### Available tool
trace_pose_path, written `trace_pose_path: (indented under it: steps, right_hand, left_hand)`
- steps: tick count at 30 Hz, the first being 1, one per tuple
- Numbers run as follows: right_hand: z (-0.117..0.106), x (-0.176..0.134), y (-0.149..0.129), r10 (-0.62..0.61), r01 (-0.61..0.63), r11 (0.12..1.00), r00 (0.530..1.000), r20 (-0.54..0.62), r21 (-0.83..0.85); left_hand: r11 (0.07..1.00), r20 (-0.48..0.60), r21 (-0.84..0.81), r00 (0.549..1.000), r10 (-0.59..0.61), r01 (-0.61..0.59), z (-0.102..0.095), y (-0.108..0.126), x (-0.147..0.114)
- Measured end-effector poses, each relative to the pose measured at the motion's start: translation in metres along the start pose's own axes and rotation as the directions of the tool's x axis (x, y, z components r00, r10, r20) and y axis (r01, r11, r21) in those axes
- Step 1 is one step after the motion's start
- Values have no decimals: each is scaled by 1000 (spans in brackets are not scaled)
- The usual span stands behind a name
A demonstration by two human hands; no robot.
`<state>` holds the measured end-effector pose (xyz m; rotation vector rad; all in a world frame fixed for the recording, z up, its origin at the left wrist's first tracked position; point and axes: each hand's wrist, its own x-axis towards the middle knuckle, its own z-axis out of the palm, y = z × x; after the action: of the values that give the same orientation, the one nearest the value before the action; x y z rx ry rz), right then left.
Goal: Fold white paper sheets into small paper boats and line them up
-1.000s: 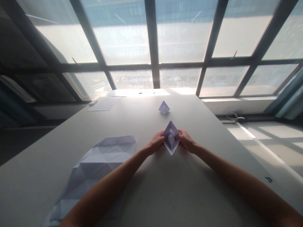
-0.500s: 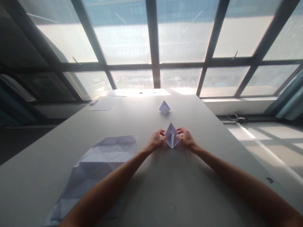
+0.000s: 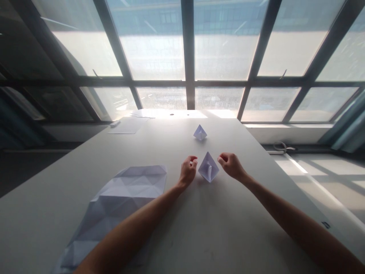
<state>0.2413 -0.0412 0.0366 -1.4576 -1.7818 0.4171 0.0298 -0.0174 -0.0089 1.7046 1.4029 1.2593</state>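
Observation:
A folded white paper boat [image 3: 208,168] stands on the white table between my two hands, its pointed middle showing inside a diamond-shaped outline. My left hand [image 3: 188,170] is just left of it, not touching, with thumb and fingertips curved and a gap between them. On the other side, my right hand [image 3: 230,164] is apart from the boat too, its fingers curled in toward the thumb with nothing visible in them. Farther back on the table sits a second, similar paper boat [image 3: 200,133].
A large creased sheet of paper [image 3: 128,196] lies at the left, partly under my left forearm. Flat white sheets [image 3: 125,126] rest at the far left of the table [image 3: 228,228]. Beyond stand tall windows [image 3: 219,57]. A coiled cable [image 3: 282,147] is off to the right.
Both hands have let go of the nearer paper boat and moved apart, left hand to the left, right hand to the right. The boat stays standing on the table.

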Motion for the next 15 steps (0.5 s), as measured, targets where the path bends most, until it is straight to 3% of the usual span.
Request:
trace_pose_path:
  steps: [8, 15]
  right_hand:
    - [1, 4, -15, 38, 26, 972, 963, 267, -234]
    - [10, 9, -24, 71, 28, 964, 932, 356, -266]
  left_hand:
    - [991, 90, 125, 996, 27, -38, 3, -3, -2]
    - [957, 177, 282, 984, 21, -71, -3, -1, -6]
